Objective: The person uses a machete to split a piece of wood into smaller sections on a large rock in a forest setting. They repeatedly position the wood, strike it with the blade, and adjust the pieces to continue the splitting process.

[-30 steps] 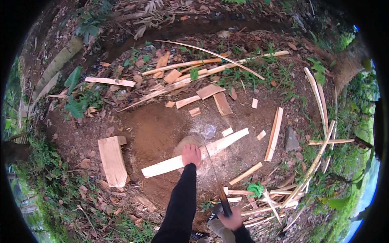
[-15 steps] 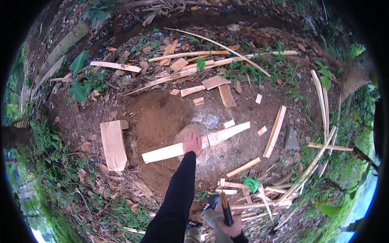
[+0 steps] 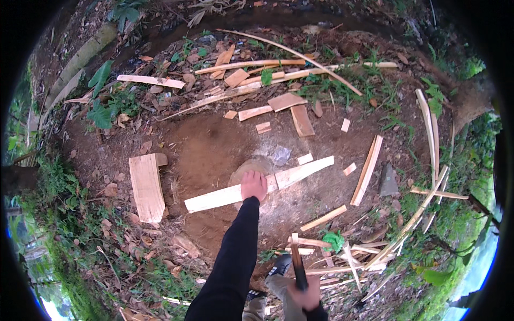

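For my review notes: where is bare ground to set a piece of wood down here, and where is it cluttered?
Bare dirt lies between the wide plank and the long board under the left hand, and above the stump up to the short offcuts. Crowded: the stick pile near the right hand, and the top strips.

No packages, labels, signs or screens anywhere in this view, only split wood, bare earth, leaves and grass spread out on the ground below.
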`<state>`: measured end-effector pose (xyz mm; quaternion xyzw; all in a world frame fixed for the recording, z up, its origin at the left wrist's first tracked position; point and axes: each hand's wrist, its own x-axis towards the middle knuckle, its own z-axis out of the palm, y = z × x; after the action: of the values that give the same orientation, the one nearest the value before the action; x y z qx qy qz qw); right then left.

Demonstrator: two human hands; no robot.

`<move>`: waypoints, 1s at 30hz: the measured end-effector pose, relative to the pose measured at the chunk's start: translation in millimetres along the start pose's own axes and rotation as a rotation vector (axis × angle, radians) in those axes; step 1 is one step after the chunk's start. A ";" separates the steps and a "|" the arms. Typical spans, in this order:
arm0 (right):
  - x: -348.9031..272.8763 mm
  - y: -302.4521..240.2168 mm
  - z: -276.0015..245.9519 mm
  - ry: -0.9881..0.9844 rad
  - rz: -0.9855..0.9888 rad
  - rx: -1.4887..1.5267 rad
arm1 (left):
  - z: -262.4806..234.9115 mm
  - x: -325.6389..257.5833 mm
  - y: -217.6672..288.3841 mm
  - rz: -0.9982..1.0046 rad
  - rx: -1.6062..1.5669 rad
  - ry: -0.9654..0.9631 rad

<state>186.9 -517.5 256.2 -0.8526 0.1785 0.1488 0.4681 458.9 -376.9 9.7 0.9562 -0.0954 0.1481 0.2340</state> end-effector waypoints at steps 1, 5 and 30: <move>28.8 2.0 8.9 0.030 0.001 -0.072 | 0.7 -3.9 2.4 0.005 -0.025 -0.006; 143.4 13.5 29.8 0.028 0.179 0.083 | 0.6 1.7 11.3 0.025 -0.066 0.028; 144.3 65.6 48.3 0.100 0.036 0.258 | 2.1 10.1 23.2 0.015 -0.055 -0.026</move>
<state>282.3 -532.8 121.6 -0.7884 0.2345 0.0902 0.5615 463.0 -399.3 20.9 0.9505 -0.1096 0.1345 0.2578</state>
